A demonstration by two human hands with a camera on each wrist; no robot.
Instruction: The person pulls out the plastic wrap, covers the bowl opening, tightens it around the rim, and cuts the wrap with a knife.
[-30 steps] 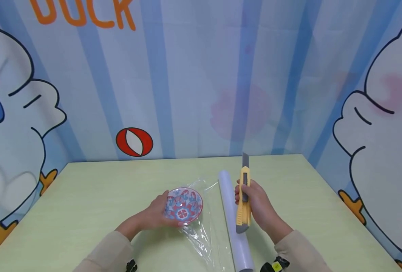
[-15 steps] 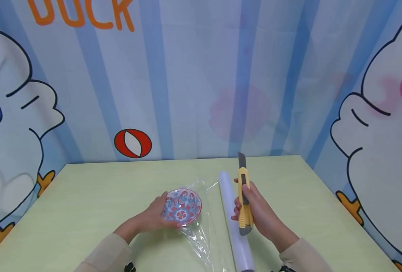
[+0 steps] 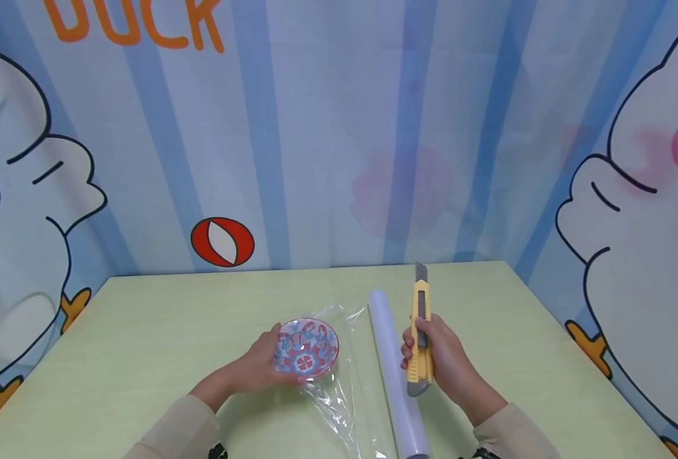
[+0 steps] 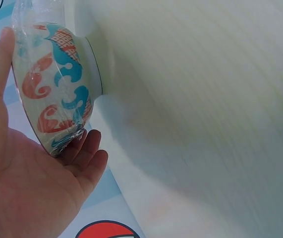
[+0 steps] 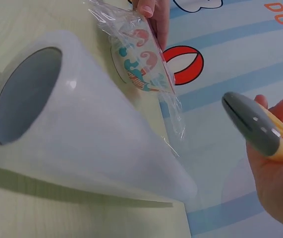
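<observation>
My left hand (image 3: pixel 255 364) grips the left rim of a small bowl (image 3: pixel 307 347) patterned in red and blue, tilted so its inside faces me. Clear plastic film (image 3: pixel 339 401) wraps the bowl and trails to its right; the left wrist view shows it stretched over the bowl's outer side (image 4: pixel 57 84). In my right hand (image 3: pixel 448 363) is a yellow utility knife (image 3: pixel 420 338), held upright above the table. Its grey blade points away from me, and my thumb lies on the dark slider strip. The knife's grey end (image 5: pixel 253 121) shows close up in the right wrist view.
A thick whitish roll (image 3: pixel 396 376) lies lengthwise on the pale green table (image 3: pixel 173 331), between bowl and knife. Its hollow end (image 5: pixel 27 94) faces me. Behind the table hangs a blue striped backdrop (image 3: pixel 327 127) with printed cartoon figures.
The knife and right hand shifted slightly left, then back to the right, the knife's tilt changing a little. My left hand and the bowl keep nearly the same place.
</observation>
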